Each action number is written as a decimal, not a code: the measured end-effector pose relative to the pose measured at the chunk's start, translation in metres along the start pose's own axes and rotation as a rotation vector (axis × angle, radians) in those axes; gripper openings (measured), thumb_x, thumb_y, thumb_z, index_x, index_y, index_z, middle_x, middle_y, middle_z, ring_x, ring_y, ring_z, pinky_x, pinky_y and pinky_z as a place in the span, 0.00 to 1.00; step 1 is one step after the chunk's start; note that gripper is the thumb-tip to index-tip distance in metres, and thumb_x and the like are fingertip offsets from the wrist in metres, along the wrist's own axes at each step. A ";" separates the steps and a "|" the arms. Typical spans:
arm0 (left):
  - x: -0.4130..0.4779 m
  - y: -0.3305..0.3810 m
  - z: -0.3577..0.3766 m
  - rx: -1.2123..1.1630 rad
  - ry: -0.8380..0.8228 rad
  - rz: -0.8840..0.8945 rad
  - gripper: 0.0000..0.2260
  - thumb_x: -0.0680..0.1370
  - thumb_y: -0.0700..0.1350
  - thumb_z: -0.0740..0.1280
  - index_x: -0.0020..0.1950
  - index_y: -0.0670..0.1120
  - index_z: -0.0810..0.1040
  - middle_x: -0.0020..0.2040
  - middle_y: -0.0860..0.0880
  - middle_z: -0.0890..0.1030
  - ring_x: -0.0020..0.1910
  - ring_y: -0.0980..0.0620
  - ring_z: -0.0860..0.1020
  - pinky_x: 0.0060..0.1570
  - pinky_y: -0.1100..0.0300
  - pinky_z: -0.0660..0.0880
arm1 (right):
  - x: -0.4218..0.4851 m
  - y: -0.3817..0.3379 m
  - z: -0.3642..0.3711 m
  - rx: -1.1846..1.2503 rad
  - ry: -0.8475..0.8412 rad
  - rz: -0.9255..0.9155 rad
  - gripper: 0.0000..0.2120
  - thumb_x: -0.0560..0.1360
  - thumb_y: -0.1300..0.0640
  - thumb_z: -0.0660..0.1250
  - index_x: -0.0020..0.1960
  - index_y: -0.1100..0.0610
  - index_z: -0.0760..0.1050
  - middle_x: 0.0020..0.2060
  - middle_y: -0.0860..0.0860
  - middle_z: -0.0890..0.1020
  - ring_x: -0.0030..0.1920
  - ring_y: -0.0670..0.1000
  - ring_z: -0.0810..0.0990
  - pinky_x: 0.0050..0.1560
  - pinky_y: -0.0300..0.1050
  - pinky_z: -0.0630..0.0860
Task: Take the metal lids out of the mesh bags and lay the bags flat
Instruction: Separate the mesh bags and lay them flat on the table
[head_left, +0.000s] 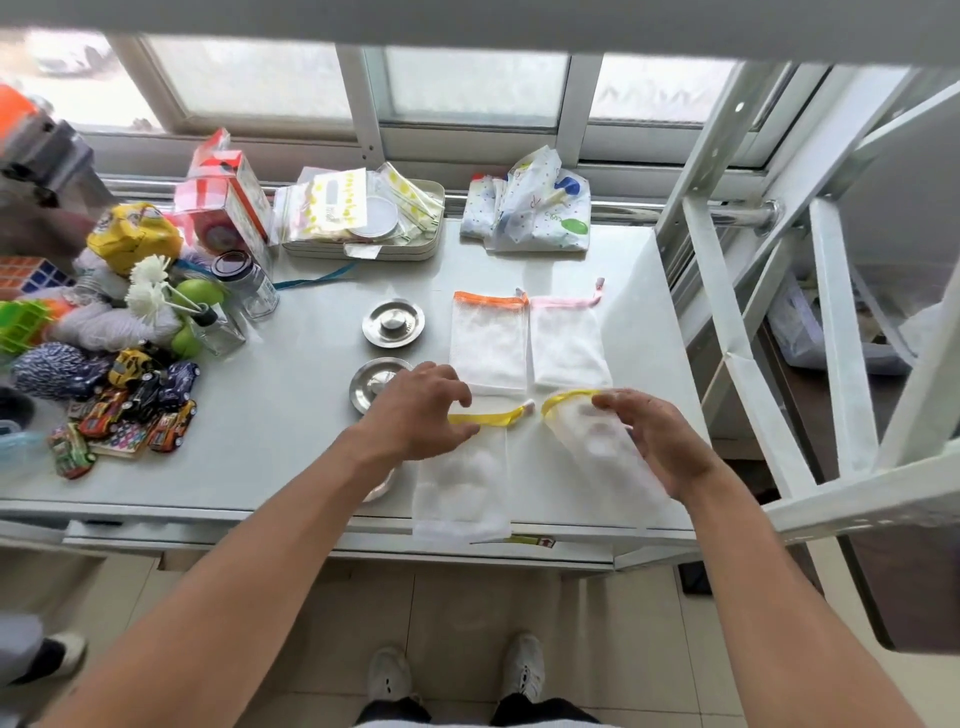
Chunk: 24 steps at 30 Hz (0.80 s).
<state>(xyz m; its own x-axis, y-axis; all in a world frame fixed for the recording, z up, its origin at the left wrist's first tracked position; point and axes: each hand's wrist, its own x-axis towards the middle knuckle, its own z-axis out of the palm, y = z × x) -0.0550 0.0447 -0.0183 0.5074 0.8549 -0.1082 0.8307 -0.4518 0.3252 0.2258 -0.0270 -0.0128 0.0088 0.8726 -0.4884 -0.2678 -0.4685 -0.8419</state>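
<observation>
Four white mesh bags are on the white table (291, 447). At the back, an orange-trimmed bag (489, 345) and a pink-trimmed bag (567, 343) lie flat side by side. A yellow-trimmed bag (462, 483) lies flat in front, its bottom over the table's edge. My left hand (415, 415) rests at its top with fingers apart, the thumb touching the yellow trim. My right hand (660, 441) grips a second yellow-trimmed bag (592, 431), which bulges with a greyish shape inside. One metal lid (393, 323) lies bare, another lid (370, 385) is half hidden by my left hand, and a third lid (383, 488) peeks from under my forearm.
Toy cars (135, 410), yarn, a glass jar (249, 283) and boxes crowd the table's left side. A tray of packets (363, 218) and a printed cloth bundle (530, 208) sit at the back. A white metal frame (748, 322) stands close on the right.
</observation>
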 end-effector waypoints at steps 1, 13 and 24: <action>-0.002 -0.001 0.001 0.017 -0.015 0.009 0.15 0.73 0.58 0.70 0.55 0.53 0.81 0.56 0.53 0.80 0.58 0.50 0.74 0.55 0.52 0.72 | 0.002 0.004 0.004 -0.077 0.096 -0.025 0.03 0.76 0.61 0.68 0.47 0.61 0.79 0.36 0.50 0.85 0.37 0.51 0.80 0.35 0.37 0.78; 0.015 0.006 0.019 0.059 0.126 -0.057 0.09 0.78 0.48 0.64 0.51 0.47 0.82 0.52 0.47 0.82 0.54 0.44 0.77 0.49 0.51 0.72 | -0.002 0.008 0.008 -0.120 0.173 -0.049 0.23 0.70 0.73 0.67 0.64 0.62 0.73 0.38 0.56 0.77 0.34 0.52 0.79 0.36 0.42 0.78; -0.002 0.037 0.028 0.140 0.368 0.087 0.12 0.72 0.43 0.68 0.54 0.46 0.81 0.52 0.46 0.82 0.49 0.41 0.80 0.46 0.49 0.75 | 0.029 0.023 0.008 -0.525 0.651 -0.143 0.09 0.72 0.55 0.72 0.41 0.58 0.75 0.34 0.49 0.77 0.39 0.53 0.76 0.41 0.44 0.71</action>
<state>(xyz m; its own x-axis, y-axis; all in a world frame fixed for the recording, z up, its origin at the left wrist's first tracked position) -0.0185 0.0187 -0.0324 0.4820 0.8348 0.2661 0.8245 -0.5349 0.1846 0.2118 -0.0116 -0.0443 0.6043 0.7501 -0.2687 0.2590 -0.5039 -0.8240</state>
